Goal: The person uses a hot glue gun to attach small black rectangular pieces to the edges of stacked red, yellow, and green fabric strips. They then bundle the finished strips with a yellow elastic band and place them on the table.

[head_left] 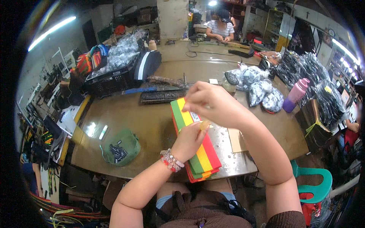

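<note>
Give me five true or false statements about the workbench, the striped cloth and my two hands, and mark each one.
1. A stack of red, yellow and green striped cloth lies on the table in front of the person. True.
2. The left hand wears a beaded bracelet at the wrist. True.
3. The right hand rests flat on the green cap. False: it is raised over the far end of the cloth, and the cap lies apart to the left.
4. A pink and purple bottle stands at the right side of the table. True.
5. The chair at the lower right is red. False: it is green plastic.
</note>
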Demonstrator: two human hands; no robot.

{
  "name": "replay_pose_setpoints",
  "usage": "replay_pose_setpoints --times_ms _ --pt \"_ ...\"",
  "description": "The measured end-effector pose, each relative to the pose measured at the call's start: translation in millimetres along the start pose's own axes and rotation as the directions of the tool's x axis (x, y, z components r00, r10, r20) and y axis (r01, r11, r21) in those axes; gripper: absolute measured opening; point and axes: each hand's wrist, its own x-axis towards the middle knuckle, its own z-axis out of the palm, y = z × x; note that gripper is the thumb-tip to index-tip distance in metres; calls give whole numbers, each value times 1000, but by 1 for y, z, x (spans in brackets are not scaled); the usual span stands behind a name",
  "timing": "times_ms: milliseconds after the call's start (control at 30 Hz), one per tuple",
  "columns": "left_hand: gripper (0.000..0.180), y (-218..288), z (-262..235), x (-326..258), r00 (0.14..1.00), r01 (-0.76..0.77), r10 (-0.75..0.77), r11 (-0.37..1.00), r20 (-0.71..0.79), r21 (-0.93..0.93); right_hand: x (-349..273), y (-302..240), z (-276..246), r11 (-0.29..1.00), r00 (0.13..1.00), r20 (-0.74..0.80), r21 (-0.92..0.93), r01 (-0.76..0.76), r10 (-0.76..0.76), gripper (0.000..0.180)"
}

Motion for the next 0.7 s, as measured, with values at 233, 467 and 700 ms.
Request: replay_pose_setpoints --times_ms 233,467,700 --pt "30 11 2 -13 986 -115 86 972 143 207 34 32 61 928 677 653 -350 -127 339 38" --pt "22 9 1 -22 996 -85 81 992 45 90 25 63 52 892 723 570 -43 -449 391 20" --pt "22 -5 -7 -9 972 201 -231 906 -36 -373 -60 77 60 964 962 130 82 -252 240 18"
